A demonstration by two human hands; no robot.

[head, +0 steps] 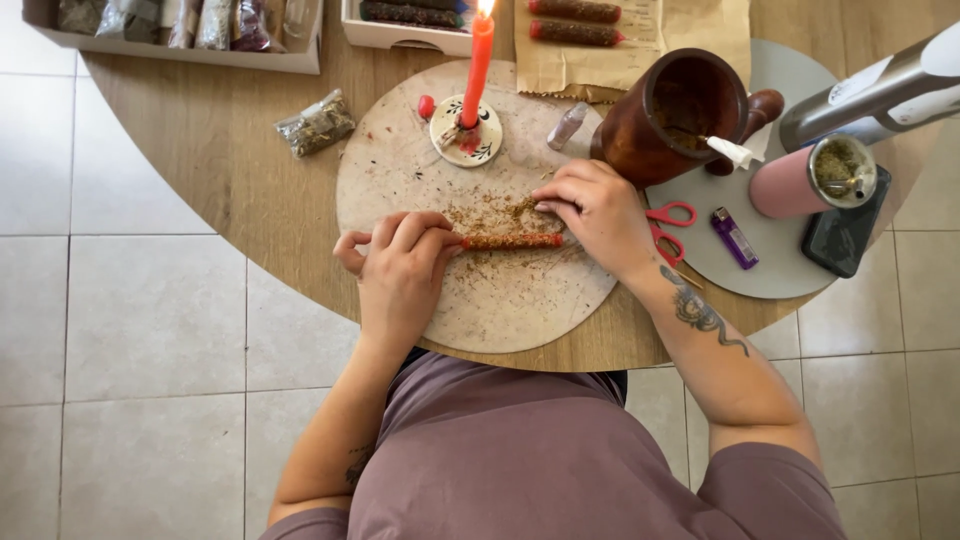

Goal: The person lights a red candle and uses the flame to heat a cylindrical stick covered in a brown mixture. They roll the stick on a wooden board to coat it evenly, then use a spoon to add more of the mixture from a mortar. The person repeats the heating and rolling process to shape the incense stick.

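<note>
Pinching red herb-coated candle (512, 241) w/ left hand (400, 265), right hand (600, 210) on board (400, 160).

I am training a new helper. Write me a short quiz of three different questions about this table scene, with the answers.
1. True or false: the red candle standing in the small holder is lit.
2. What do the left hand and right hand touch on the round board?
3. Which lies nearest the red scissors? A) purple lighter B) bag of dried herbs C) white box

Key
1. True; a flame shows at its top.
2. A red stick candle lying flat, coated in dried herb crumbs; the left hand grips one end, the right fingertips rest by the other.
3. A
</note>
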